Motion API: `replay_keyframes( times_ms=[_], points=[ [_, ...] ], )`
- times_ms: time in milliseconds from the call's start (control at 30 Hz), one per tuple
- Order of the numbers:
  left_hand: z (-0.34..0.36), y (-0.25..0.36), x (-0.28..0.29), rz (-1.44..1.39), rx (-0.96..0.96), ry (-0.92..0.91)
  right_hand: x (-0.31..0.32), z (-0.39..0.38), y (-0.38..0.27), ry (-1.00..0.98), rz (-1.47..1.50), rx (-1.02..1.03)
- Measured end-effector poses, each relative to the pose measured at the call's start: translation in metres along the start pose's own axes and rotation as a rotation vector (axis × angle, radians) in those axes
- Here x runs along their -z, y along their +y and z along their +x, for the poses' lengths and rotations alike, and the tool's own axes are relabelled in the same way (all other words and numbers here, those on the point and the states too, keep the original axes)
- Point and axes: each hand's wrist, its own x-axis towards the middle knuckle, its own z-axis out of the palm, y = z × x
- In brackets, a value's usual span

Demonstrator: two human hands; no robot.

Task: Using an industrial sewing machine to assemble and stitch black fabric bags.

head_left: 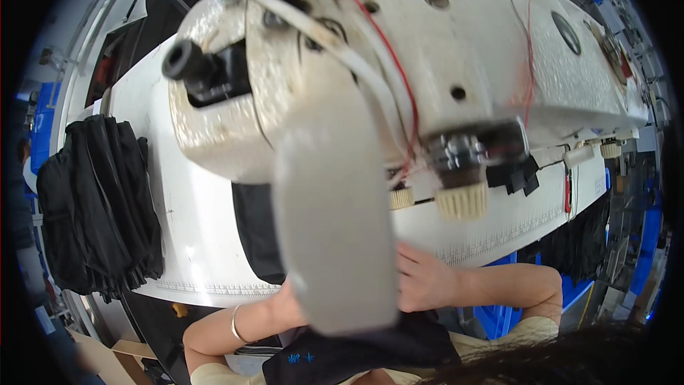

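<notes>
A cream sewing machine (pixel 449 50) fills the upper view, with a blurred grey plate (pixel 331 228) hanging close in front of me. Behind that plate, black fabric (pixel 256 228) lies on the white work table (pixel 192 235). My left hand (pixel 285 303) is at the table's front edge, its fingers hidden by the plate. My right hand (pixel 420 281) is beside the plate's lower right, fingers curled; what they hold is hidden. A red thread and a white tube run over the machine.
A stack of black fabric pieces (pixel 96 207) lies at the table's left. More black cloth (pixel 581 239) hangs at the right, above blue bins (pixel 499 317). Cardboard (pixel 114 356) is at lower left. A small red-handled tool (pixel 568 192) is near the table's right part.
</notes>
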Motion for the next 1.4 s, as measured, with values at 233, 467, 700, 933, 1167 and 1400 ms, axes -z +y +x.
replay_keyframes(
  times_ms=[233, 467, 700, 933, 1167, 1400],
  points=[
    [0.006, -0.026, -0.031, -0.515, 0.367, 0.229, -0.013, 0.021, 0.039, 0.101, -0.015, -0.042],
    [0.010, -0.064, -0.025, -0.483, 0.464, 0.072, -0.035, 0.019, 0.063, -0.016, -0.040, -0.076],
    [-0.005, -0.057, -0.034, -0.762, 0.631, 0.088, -0.034, 0.016, 0.063, -0.033, -0.014, -0.139],
    [-0.012, -0.050, -0.041, -0.705, 0.450, 0.016, -0.018, 0.020, 0.065, 0.142, 0.011, -0.149],
    [0.007, -0.050, -0.016, -0.464, 0.523, -0.066, -0.018, 0.019, 0.065, 0.129, 0.005, -0.163],
    [-0.001, -0.048, -0.025, -0.480, 0.496, -0.020, -0.018, 0.020, 0.063, 0.096, 0.002, -0.169]
  ],
)
